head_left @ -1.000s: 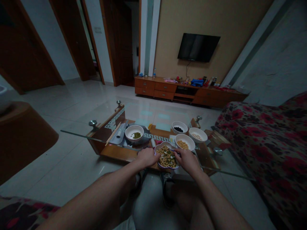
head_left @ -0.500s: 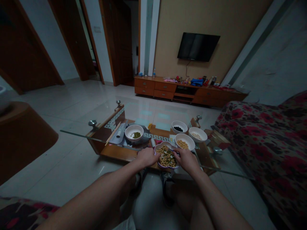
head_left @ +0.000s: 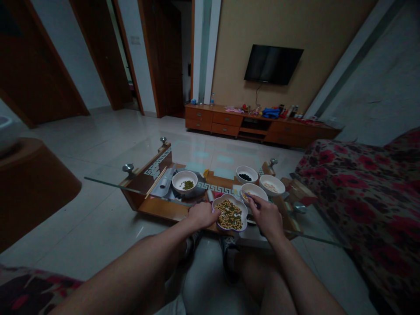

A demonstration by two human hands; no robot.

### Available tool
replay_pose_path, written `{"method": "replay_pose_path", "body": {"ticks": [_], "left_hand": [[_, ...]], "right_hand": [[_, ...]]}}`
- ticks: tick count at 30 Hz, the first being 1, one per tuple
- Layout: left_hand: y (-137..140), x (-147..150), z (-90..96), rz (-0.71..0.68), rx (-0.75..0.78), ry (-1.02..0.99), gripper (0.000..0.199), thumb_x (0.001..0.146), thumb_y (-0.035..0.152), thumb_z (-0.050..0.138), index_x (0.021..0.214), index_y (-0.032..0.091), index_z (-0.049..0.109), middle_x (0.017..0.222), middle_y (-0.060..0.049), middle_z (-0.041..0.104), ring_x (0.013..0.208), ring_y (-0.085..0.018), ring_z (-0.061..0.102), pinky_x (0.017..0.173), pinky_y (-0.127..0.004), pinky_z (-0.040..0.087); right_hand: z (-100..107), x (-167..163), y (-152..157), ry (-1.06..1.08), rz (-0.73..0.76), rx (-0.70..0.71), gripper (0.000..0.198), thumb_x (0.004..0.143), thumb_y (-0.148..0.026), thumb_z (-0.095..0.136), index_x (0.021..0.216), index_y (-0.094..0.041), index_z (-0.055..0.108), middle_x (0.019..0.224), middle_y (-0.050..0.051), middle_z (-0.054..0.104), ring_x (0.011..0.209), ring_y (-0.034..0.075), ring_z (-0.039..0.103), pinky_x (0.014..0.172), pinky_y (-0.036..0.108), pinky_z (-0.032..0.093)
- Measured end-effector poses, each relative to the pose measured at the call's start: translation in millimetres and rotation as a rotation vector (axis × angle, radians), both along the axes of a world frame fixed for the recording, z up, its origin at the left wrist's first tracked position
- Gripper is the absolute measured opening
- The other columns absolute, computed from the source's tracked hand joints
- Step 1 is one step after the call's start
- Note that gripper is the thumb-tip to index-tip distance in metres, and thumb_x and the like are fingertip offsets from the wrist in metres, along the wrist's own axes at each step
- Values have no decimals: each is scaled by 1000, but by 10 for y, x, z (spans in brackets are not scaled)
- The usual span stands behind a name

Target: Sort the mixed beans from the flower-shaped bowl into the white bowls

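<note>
Black television (head_left: 274,64) on wall, wooden cabinet (head_left: 228,124), floral sofa (head_left: 369,188)

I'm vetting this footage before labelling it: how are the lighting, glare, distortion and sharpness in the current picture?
Head view: dim, darkest toward the corners; head view: door frames lean and the television looks slanted, as with a wide lens; head view: pale sheen on the floor; head view: the slim tool in the right hand is too small and dim for its tip to show clearly.
</note>
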State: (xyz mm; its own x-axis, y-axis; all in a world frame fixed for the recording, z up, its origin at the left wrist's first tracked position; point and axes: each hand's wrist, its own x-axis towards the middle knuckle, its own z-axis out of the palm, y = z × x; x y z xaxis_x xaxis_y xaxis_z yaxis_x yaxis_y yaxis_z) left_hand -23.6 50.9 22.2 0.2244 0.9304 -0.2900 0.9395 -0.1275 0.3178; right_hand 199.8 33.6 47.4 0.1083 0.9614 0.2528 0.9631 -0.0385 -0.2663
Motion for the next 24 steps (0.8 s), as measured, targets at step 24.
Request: {"method": "replay_pose_path", "body": {"ticks": [24], "left_hand": [[-2,15,34,10,-27,-2,55,87,51,33,98,12,70,99,-18,69,91,-31,66,76,-38,51]], "right_hand": [[-94,-51,10,-92,164,-304,30,85,-38,48,98,-26,72,94,6,72,88,20,65,72,26,43]]}}
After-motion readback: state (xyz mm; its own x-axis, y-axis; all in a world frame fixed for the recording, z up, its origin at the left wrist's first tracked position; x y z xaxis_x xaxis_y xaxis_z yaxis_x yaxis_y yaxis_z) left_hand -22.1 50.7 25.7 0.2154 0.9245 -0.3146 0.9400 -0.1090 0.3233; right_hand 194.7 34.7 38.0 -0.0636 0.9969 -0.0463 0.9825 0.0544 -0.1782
